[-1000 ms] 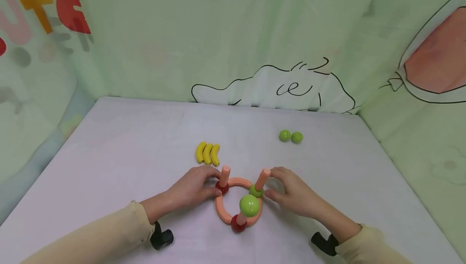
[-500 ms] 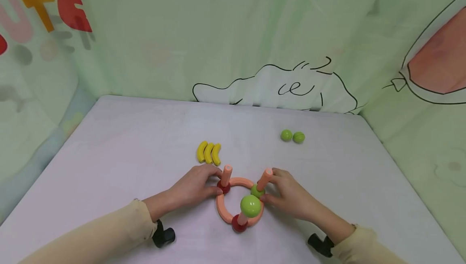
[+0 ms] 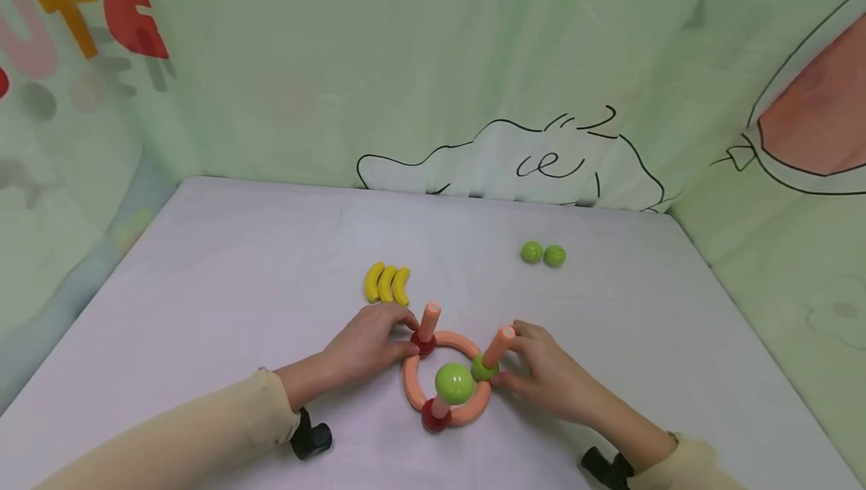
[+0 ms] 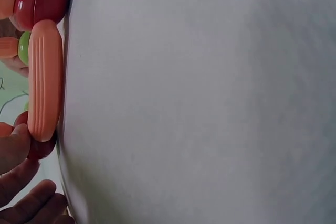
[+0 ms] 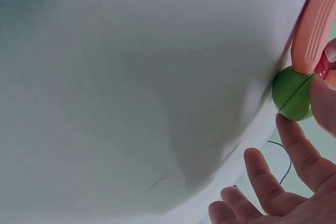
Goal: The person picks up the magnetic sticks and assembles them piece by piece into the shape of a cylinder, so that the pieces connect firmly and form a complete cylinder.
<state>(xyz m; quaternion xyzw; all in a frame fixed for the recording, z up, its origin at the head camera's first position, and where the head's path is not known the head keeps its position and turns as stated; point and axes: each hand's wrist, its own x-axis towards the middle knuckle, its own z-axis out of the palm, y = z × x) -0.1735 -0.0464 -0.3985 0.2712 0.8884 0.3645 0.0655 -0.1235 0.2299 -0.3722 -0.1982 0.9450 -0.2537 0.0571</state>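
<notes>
A ring of curved peach bars (image 3: 410, 381) joined by balls lies on the table. An upright peach stick rises from each ball, and a larger-looking green ball (image 3: 454, 383) caps the front one. My left hand (image 3: 365, 346) pinches the red ball (image 4: 42, 148) at the ring's back left, thumb on its near side. At the right, thumb and index finger of my right hand (image 3: 551, 373) hold the green joint ball (image 5: 291, 94), the other fingers spread apart. The front red ball (image 3: 436, 415) is untouched, nearest the person.
Three small yellow bananas (image 3: 386, 284) lie side by side just behind the left hand. Two loose green balls (image 3: 543, 253) sit farther back to the right. A printed fabric wall (image 3: 433, 62) rises behind the pale table (image 3: 271, 249).
The right thumb and fingers have closed on the green joint ball. The ring has turned slightly clockwise: its back-left ball went right, the green one came nearer, the front one went left.
</notes>
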